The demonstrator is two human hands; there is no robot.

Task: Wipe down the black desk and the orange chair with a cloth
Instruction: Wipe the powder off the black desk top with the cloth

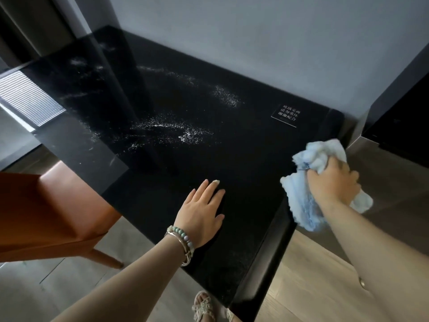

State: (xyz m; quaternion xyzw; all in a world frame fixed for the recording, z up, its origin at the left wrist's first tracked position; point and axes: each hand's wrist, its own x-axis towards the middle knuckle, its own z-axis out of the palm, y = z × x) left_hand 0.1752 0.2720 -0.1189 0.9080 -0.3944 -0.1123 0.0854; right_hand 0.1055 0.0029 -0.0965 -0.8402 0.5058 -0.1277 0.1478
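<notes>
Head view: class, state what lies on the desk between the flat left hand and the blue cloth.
Nothing: the head view shows bare black desk between the left hand and the cloth; the white smears lie farther back.

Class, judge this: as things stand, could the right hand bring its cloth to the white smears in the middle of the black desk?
Probably yes. The right hand holds the cloth at the right edge of the desk, and only bare desktop lies between it and the smears.
</notes>
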